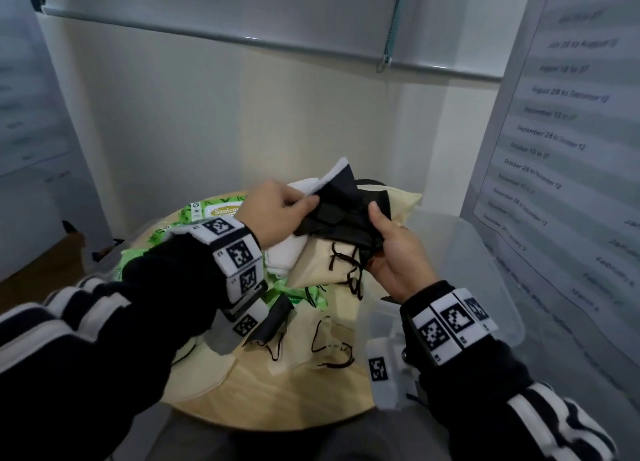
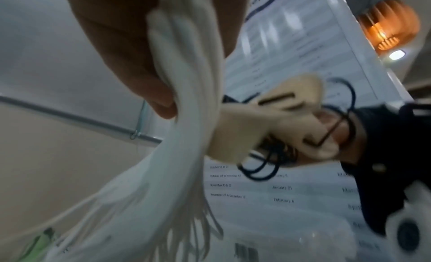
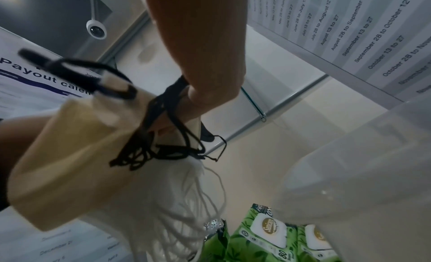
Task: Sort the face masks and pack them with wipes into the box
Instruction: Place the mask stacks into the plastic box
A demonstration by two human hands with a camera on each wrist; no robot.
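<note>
Above the round wooden table (image 1: 294, 395), both hands hold one bundle of face masks. My left hand (image 1: 304, 202) pinches the white masks (image 1: 292, 254) at their upper edge; in the left wrist view the white masks (image 2: 186, 92) hang from its fingers (image 2: 130, 63). My right hand (image 1: 379, 232) grips the black masks (image 1: 341, 214) with the thumb on top, and beige masks (image 1: 323, 259) lie beneath them. The right wrist view shows the beige masks (image 3: 70, 155) and tangled black ear loops (image 3: 163, 136). Green wipes packs (image 1: 211, 213) lie at the table's far left.
A clear plastic box (image 1: 485, 270) stands to the right of the table, its wall (image 3: 361, 173) close to my right wrist. Loose on the table lie a black mask (image 1: 273, 318) and beige masks (image 1: 322, 339). Printed calendar sheets hang on both sides.
</note>
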